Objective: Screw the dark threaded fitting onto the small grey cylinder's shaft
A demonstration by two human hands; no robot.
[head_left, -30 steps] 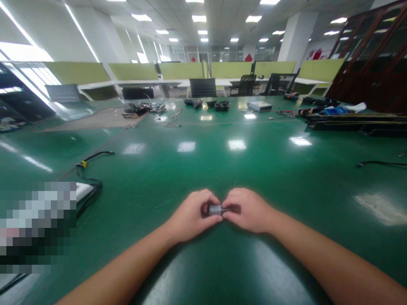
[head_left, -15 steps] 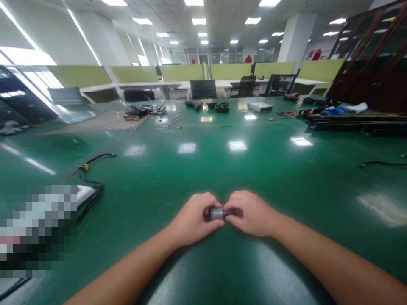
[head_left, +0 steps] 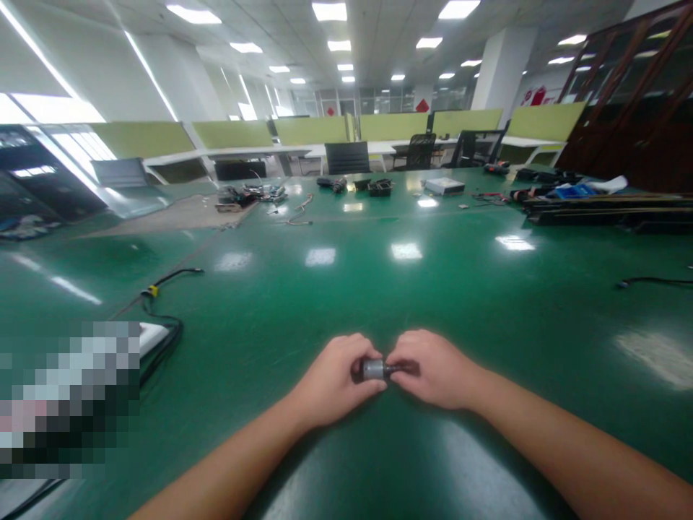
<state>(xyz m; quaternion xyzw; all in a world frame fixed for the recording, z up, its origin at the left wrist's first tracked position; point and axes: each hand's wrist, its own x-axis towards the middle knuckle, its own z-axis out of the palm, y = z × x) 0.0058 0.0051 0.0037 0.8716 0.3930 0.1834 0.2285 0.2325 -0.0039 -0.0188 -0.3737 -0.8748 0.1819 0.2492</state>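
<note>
Little changed over the last second: view shifted slightly, my grip the same, so the handling, I judge, stands at the same stage. Left hand (head_left: 338,383): fingers around one grey cylinder (head_left: 373,370). Right hand (head_left: 430,368): fingers pinching its one stem (head_left: 388,370). Cylinder between my two hands, low over one surface (head_left: 303,303); contact unclear.

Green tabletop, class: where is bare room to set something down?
Bare green tabletop lies beyond the left hand and right hand, between left hand and left-side black cable, and between right hand and right-edge black cable. It is crowded across the far end, with parts pile and pale box, and far right, by dark strips.
</note>
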